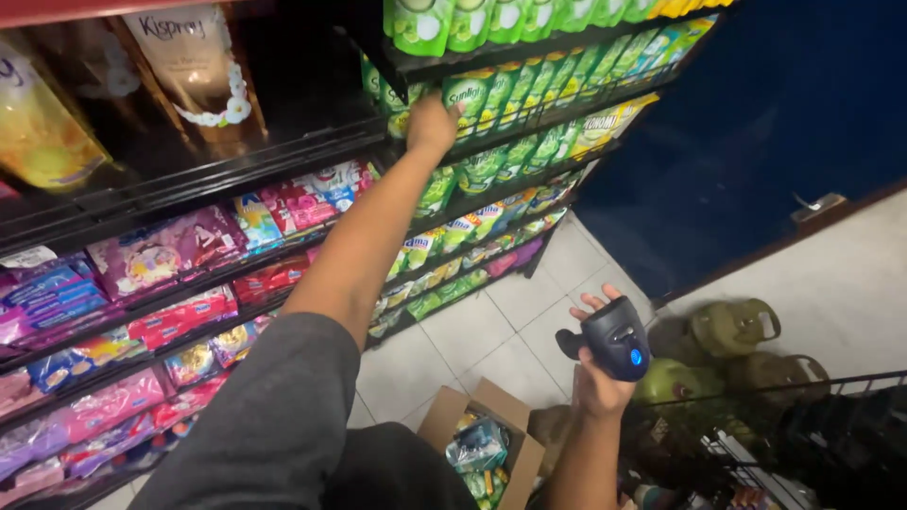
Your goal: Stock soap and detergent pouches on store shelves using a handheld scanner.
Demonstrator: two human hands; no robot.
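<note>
Shop aisle, seen from above the shoulders. Left hand stretched up and forward to a high shelf, fingers curled in among the green pouches standing there in a tight row; whether it actually grips one I cannot tell, since the fingertips are buried between the packs. The pouches stand upright, faces outward, edge to edge, which keeps each front readable and lets the row fill the shelf depth.

Right hand held low and back, near the waist, closed around the handle of a dark handheld scanner; thumb and a finger spread above its head. A small blue light shows on the scanner's face, which points up toward the wearer rather than at the shelves, so it sits parked while the other arm reaches.

On the tiled floor below, an open cardboard box holds more packets, placed just beside the feet. Green gas cylinders stand by the wall, beside a wire rack.
</note>
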